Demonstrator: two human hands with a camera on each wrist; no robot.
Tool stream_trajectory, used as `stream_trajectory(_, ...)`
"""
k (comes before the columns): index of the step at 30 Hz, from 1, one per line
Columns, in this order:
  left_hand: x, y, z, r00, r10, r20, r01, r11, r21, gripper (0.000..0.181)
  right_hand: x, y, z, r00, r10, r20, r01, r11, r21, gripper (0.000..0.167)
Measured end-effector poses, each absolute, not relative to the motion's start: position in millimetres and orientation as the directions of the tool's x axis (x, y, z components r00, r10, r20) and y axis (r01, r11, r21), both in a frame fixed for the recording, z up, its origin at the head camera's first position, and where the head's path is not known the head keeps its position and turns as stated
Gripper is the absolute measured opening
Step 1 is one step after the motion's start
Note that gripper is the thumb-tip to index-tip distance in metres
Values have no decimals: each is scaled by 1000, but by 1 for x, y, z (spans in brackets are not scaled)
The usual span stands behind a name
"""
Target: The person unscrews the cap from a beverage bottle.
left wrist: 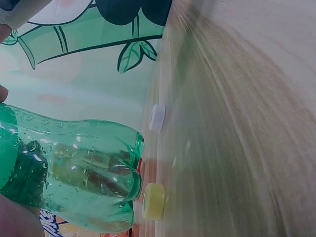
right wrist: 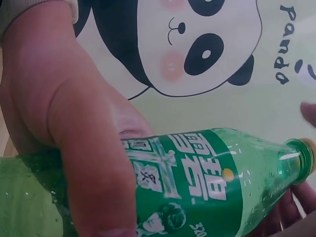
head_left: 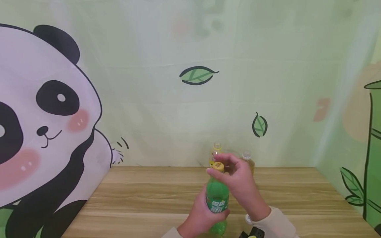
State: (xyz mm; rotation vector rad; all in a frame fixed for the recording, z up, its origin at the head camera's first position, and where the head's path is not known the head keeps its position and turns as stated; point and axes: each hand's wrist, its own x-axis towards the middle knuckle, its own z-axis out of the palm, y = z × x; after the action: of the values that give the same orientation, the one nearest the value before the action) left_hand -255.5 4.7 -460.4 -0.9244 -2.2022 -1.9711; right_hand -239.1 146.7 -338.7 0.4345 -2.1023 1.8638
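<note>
My left hand [head_left: 203,211] grips a green plastic soda bottle [head_left: 217,193] round its labelled middle, upright with its base close above the table. The bottle has white lettering on its green label [right wrist: 182,173] and a yellow cap [head_left: 218,166]. Around the cap, my right hand [head_left: 238,173] spreads its thumb and fingers. In the right wrist view one fingertip [right wrist: 308,113] stands apart from the cap, while other fingers pass behind the neck. Droplets cling to the bottle's clear green base [left wrist: 94,173] in the left wrist view.
A white cap [left wrist: 157,117] and a yellow cap [left wrist: 153,201] lie on the wood-grain table [head_left: 143,195]. Behind my hands stand a clear bottle with yellow markings [head_left: 217,147] and an uncapped bottle [head_left: 246,155], partly hidden. A panda-printed backdrop [head_left: 148,99] encloses the table.
</note>
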Motion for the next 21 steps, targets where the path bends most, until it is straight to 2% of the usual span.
stream_trajectory(4, -255, 4, -461, -823, 398, 406, 449, 15, 894, 65, -238, 144, -339, -915, 64, 399, -382, 190, -905, 42)
stream_trajectory(8, -254, 4, -461, -824, 400, 401, 441, 10, 897, 65, -237, 143, -338, -917, 97, 386, -360, 210, -909, 39)
stream_trajectory(21, -254, 4, -461, -834, 390, 391, 430, 15, 903, 62, -239, 146, -340, -889, 1, 458, -452, 154, -879, 22)
